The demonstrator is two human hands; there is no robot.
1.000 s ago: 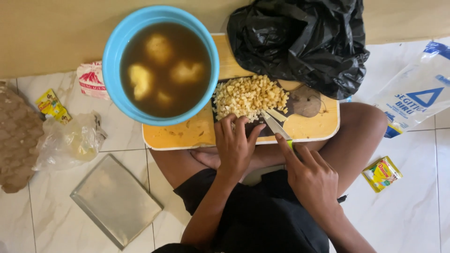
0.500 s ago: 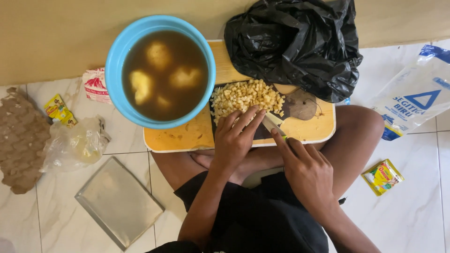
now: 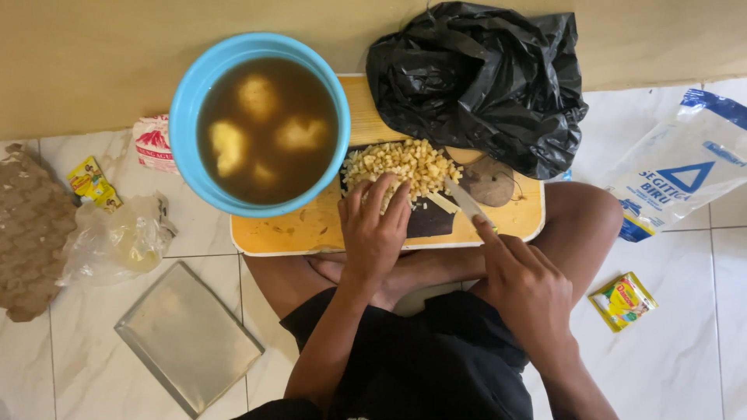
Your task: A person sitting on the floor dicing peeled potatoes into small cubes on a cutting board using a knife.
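Since half a second ago my left hand (image 3: 375, 233) has slid up into the cubes (image 3: 401, 166), fingers together and curled over the pile's near edge on the board (image 3: 311, 229). My right hand (image 3: 525, 288) grips the knife (image 3: 465, 201), forefinger along the blade, tip beside a pale strip (image 3: 443, 202); I judge cutting pauses while I gather. Crowding the board: blue bowl (image 3: 187, 117) left, black bag (image 3: 482, 85) behind, a sachet (image 3: 622, 299) on the floor.

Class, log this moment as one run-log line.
left hand: on diced pieces | right hand: holds knife | cutting board: across lap | blue bowl: brown liquid
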